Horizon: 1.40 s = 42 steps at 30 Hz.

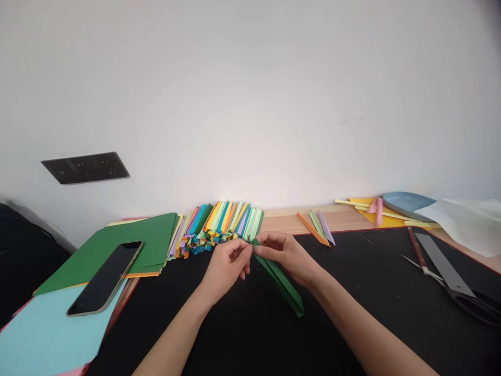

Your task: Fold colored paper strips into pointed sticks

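Observation:
Both hands meet over the black mat (242,334) at a folded strip of dark green paper (284,284). My left hand (230,261) pinches the strip's upper tip between thumb and fingers. My right hand (287,256) grips the same strip just below that tip, thumb on top. The strip is creased lengthwise, and its far end slants down to the right, its lower corner folded. Fingers partly cover the upper end. Behind my left hand lies a pile of folded paper strips (215,224) in many colours.
To the left, a phone (105,279) rests on green paper sheets (152,240) and light blue paper (50,329). Orange, green and purple strips (321,227) lie behind my right hand. Scissors (469,305), a grey ruler (444,263), a dark red pen-like tool (417,248) and a blue tray (407,203) are at right.

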Each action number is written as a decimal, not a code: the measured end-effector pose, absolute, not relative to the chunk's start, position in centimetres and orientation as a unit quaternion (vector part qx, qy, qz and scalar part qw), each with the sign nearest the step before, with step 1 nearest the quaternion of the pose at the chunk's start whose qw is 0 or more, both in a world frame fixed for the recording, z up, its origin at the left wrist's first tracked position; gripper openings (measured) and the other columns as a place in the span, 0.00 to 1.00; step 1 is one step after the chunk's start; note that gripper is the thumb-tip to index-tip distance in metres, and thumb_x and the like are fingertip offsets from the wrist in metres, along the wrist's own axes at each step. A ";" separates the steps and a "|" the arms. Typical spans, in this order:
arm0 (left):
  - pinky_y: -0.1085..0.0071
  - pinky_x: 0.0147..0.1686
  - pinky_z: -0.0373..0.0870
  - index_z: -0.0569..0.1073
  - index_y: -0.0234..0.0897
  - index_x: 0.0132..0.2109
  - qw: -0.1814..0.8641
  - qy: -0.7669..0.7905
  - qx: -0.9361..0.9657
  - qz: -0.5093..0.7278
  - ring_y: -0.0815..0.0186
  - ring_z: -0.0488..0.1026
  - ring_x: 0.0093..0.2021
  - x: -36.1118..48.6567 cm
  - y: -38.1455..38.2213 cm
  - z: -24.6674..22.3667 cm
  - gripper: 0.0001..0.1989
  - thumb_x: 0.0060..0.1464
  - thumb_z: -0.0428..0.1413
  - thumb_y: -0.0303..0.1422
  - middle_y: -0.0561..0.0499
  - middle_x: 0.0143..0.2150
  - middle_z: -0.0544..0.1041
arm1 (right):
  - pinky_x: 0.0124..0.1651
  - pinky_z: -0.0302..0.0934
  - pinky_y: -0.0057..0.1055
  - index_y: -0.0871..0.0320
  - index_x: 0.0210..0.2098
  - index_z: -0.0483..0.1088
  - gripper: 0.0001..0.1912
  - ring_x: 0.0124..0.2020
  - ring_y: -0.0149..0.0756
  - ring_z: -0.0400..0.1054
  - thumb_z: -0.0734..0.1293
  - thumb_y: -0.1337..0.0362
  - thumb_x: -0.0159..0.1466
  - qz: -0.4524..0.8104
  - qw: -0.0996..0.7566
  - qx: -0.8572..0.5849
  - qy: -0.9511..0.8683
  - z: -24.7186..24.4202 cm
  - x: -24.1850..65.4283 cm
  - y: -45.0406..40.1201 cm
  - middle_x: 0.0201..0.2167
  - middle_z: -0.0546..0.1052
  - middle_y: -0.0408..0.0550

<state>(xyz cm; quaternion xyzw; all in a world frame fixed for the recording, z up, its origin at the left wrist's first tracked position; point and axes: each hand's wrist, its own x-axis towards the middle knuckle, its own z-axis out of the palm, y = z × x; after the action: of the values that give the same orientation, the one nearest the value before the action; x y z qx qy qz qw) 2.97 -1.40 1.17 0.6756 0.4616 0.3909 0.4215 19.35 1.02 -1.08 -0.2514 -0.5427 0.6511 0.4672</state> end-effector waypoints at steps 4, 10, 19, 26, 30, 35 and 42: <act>0.78 0.19 0.61 0.66 0.33 0.26 0.421 0.463 0.674 0.393 0.75 0.63 0.16 3.0 -1.3 1.1 0.15 0.54 0.52 0.39 0.56 0.18 0.66 | 0.46 0.59 0.32 0.59 0.31 0.74 0.10 0.35 0.32 0.68 0.73 0.60 0.51 0.645 0.471 -0.246 -0.549 -1.3 19.3 1.1 0.30 0.75 0.43; 0.73 0.23 0.69 0.69 0.32 0.29 0.480 0.424 0.592 0.488 0.70 0.69 0.23 4.1 -1.5 0.2 0.16 0.54 0.52 0.43 0.53 0.23 0.70 | 0.33 0.61 0.30 0.59 0.31 0.71 0.13 0.27 0.32 0.68 0.71 0.56 0.52 0.658 0.505 -0.260 -0.495 -1.1 18.9 0.8 0.26 0.74 0.42; 0.66 0.27 0.72 0.72 0.29 0.37 0.625 0.371 0.521 0.448 0.64 0.73 0.25 5.0 -1.8 -0.7 0.28 0.54 0.46 0.53 0.43 0.30 0.76 | 0.30 0.60 0.26 0.58 0.29 0.71 0.12 0.25 0.28 0.65 0.73 0.58 0.50 0.567 0.592 -0.315 -0.477 -1.2 18.3 0.5 0.24 0.73 0.41; 0.73 0.18 0.66 0.70 0.30 0.28 0.607 0.383 0.549 0.429 0.69 0.69 0.18 4.8 -2.0 -0.3 0.30 0.54 0.43 0.55 0.46 0.23 0.73 | 0.21 0.57 0.26 0.58 0.34 0.69 0.14 0.16 0.25 0.62 0.72 0.59 0.51 0.568 0.564 -0.302 -0.518 -1.5 18.0 0.2 0.24 0.73 0.41; 0.78 0.14 0.57 0.66 0.32 0.24 0.575 0.388 0.574 0.436 0.72 0.64 0.14 4.9 -2.1 -0.5 0.27 0.57 0.43 0.51 0.52 0.16 0.66 | 0.28 0.62 0.28 0.58 0.35 0.71 0.14 0.23 0.29 0.67 0.72 0.60 0.51 0.562 0.563 -0.300 -0.527 -1.5 18.0 0.2 0.24 0.73 0.41; 0.78 0.14 0.55 0.64 0.33 0.24 0.540 0.385 0.600 0.448 0.74 0.63 0.13 4.8 -2.1 -0.7 0.25 0.57 0.45 0.50 0.54 0.18 0.65 | 0.33 0.63 0.30 0.59 0.31 0.72 0.14 0.28 0.32 0.69 0.73 0.59 0.48 0.548 0.563 -0.309 -0.536 -0.8 18.2 0.1 0.26 0.75 0.44; 0.77 0.16 0.55 0.65 0.33 0.24 0.530 0.390 0.623 0.424 0.73 0.62 0.13 4.6 -2.1 -0.6 0.25 0.58 0.43 0.49 0.54 0.14 0.64 | 0.31 0.64 0.29 0.59 0.31 0.71 0.17 0.25 0.31 0.68 0.75 0.58 0.45 0.571 0.561 -0.312 -0.512 -0.8 18.2 0.1 0.24 0.75 0.43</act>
<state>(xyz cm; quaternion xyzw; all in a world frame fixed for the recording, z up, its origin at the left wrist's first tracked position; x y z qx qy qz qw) 4.65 -2.11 -0.59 0.6229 0.3897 0.4236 0.5298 18.19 0.08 -0.82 -0.3124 -0.5118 0.5710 0.5608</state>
